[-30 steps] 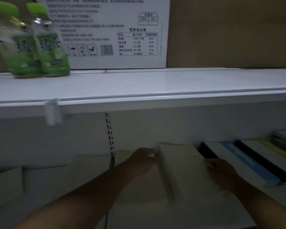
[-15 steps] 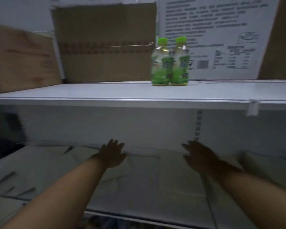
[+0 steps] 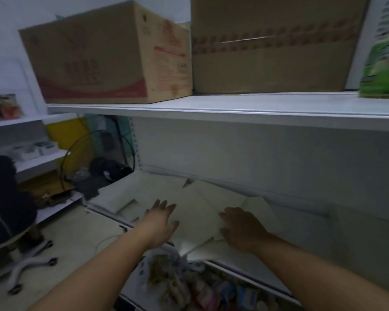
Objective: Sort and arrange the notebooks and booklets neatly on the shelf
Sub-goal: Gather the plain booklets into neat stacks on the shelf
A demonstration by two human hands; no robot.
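Both hands, left hand (image 3: 161, 218) and right hand (image 3: 241, 227), rest flat on pale booklets (image 3: 198, 205).

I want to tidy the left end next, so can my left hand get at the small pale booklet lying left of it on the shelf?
Probably yes. The left hand is open, and the small booklet lies flat just beside it, with nothing standing between them on the shelf.

The booklets (image 3: 195, 205) are seen in plain cream; the shelf (image 3: 234, 107) is finished in white; the left carton (image 3: 99, 59) is printed brown with a red band and red lettering; the right carton (image 3: 267, 46) is left plain brown, crossed by a row of reddish marks. A bottle (image 3: 382, 70) is coloured bright green; the packets (image 3: 189, 286) below are mottled in mixed colours.
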